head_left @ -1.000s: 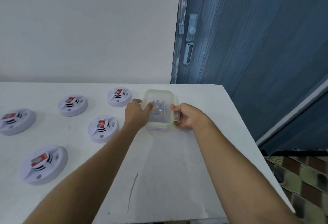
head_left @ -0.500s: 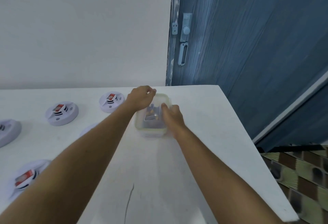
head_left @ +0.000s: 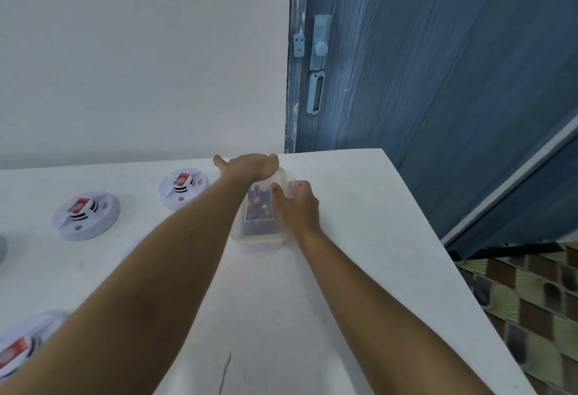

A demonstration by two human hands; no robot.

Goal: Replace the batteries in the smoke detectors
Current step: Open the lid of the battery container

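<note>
A clear plastic container (head_left: 257, 242) with dark batteries (head_left: 259, 211) inside sits on the white table (head_left: 359, 238). My left hand (head_left: 247, 164) reaches over its far end and grips the translucent lid (head_left: 282, 179), which tilts up there. My right hand (head_left: 297, 207) holds the container's right side, thumb against the lid. Several white round smoke detectors with red labels lie to the left: one (head_left: 183, 188) beside my left wrist, one (head_left: 86, 215) farther left, one (head_left: 17, 346) at the bottom left. My left forearm hides most of another.
The table's right edge runs close to a blue door (head_left: 438, 81) with a pale latch (head_left: 319, 63). A white wall stands behind the table. Patterned floor (head_left: 531, 300) shows at the lower right. A thin crack (head_left: 225, 369) marks the near tabletop.
My left hand has gone from the container's left side to its far end, and the lid's far end has risen. My right hand stays at the right side. The view has shifted right.
</note>
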